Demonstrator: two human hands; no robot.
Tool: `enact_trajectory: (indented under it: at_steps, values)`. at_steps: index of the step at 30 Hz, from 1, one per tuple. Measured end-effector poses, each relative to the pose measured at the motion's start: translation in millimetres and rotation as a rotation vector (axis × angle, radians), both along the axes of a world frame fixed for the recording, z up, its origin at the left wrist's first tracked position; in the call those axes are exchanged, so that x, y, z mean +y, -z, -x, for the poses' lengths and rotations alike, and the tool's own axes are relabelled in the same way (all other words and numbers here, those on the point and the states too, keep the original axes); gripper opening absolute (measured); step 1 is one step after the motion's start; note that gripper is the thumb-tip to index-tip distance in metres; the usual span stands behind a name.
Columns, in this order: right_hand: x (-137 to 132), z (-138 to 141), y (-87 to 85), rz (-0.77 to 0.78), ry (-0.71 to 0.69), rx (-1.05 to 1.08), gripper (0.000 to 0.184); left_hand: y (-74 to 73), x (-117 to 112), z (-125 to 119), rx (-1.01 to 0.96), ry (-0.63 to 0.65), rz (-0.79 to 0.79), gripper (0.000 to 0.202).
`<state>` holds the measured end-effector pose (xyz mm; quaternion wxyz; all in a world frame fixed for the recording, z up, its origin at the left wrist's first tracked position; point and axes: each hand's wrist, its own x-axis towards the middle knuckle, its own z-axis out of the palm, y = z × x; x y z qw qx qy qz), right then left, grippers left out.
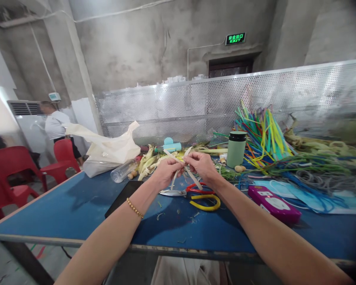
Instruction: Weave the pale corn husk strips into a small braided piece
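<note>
Above the blue table (62, 213) my left hand (165, 171) and my right hand (201, 165) are both pinched on thin pale husk strips (178, 158), which cross between the fingers and hang down. A bead bracelet sits on my left wrist. Directly below the hands lie red-handled scissors (184, 191) and a yellow-handled tool (206, 202). Bits of trimmed husk litter the table under the hands.
A black tablet (123, 197) lies left of the scissors. Corn husks (148, 161), a clear bottle (123, 171) and a white bag (109, 152) sit behind. A green flask (236, 149), coloured strips (264, 136), a purple box (273, 204) and cords fill the right. Red chairs (6, 174) and a person stand left.
</note>
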<state>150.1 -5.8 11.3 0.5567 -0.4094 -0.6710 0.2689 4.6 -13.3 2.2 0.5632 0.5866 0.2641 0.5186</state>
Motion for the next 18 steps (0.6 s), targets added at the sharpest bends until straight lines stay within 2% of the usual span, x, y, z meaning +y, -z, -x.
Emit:
enact_trajectory:
  at_steps: [3,7,10,12,14,15,18]
  values:
    - [8,-5,4.5,-0.021,0.015,-0.072,0.026,-0.1,0,1,-0.015,0.029,0.105,0.019]
    - [15,-12,3.6,-0.052,0.066,-0.139,0.033,3.3,7,5,-0.041,-0.059,0.155,0.018]
    - [12,-16,-4.3,-0.178,0.216,-0.187,0.033,5.4,10,6,-0.015,-0.118,0.116,0.017]
    - [9,-17,-9.5,-0.296,0.254,-0.263,0.030,5.5,8,6,0.065,-0.110,0.039,0.017]
    - [5,-17,-12.4,-0.372,0.163,-0.379,0.022,4.4,4,5,0.152,-0.040,-0.009,0.019]
    - [4,-17,-12.7,-0.358,0.076,-0.425,0.020,3.7,1,5,0.173,-0.010,-0.019,0.020]
    - [2,-16,-10.6,-0.182,-0.186,-0.421,0.019,1.3,-4,5,0.206,0.039,-0.028,0.021]
